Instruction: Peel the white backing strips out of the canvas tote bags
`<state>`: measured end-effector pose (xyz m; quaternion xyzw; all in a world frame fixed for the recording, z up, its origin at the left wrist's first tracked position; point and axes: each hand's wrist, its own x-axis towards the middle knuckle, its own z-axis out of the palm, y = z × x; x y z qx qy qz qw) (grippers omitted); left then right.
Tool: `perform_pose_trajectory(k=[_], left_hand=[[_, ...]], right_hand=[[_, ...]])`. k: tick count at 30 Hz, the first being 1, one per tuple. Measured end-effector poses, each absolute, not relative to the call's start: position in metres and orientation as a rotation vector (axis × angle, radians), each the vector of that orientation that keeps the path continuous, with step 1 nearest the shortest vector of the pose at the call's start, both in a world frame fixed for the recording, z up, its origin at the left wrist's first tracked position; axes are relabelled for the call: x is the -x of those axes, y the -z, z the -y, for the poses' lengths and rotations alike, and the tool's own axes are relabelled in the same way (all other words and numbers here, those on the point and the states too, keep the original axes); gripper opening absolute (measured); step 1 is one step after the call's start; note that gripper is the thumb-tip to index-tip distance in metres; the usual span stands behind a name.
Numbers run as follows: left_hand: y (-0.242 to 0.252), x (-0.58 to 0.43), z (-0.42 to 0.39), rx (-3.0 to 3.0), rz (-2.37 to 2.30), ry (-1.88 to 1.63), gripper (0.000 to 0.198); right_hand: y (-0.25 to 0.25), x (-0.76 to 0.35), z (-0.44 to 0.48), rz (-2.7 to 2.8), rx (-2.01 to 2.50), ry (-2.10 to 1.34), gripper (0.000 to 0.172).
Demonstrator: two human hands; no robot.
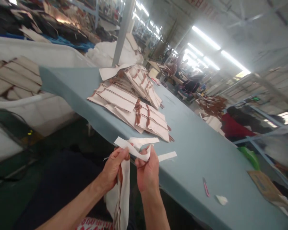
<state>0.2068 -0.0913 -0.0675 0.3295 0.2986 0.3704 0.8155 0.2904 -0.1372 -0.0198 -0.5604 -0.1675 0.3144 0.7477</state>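
Grasping a bundle (pixel 126 188) of cream, brown-edged pieces in the fingers of the left hand (pixel 115 164), letting it hang below, in front of the near edge of the surface (pixel 189 156). Pinching a white strip (pixel 137 153) in the fingers of the right hand (pixel 148 172), stretched toward the left thumb; cannot tell whether gripped there too. Facing more strips (pixel 167 156) and two stacks (pixel 132 107) on the surface, with a pink cutter (pixel 205 187) and a scrap (pixel 221 200) farther right.

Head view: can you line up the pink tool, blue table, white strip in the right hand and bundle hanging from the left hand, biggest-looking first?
1. Blue table
2. Hanging bundle
3. White strip
4. Pink tool
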Motion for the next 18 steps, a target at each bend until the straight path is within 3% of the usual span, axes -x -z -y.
perform_pose_trajectory(k=[6,13,18], left_hand=[[0.063,-0.183,0.086,-0.72,-0.72,-0.823,0.054],[0.041,-0.142,0.084,-1.146,-0.791,-0.894,0.021],[0.034,-0.116,0.084,-1.679,-0.783,-0.912,0.029]], right_hand=[[0.055,-0.272,0.153,0.211,1.241,-0.729,0.057],[0.123,-0.262,0.179,0.241,1.48,-0.865,0.065],[0.139,-0.275,0.195,0.27,1.632,-0.814,0.067]])
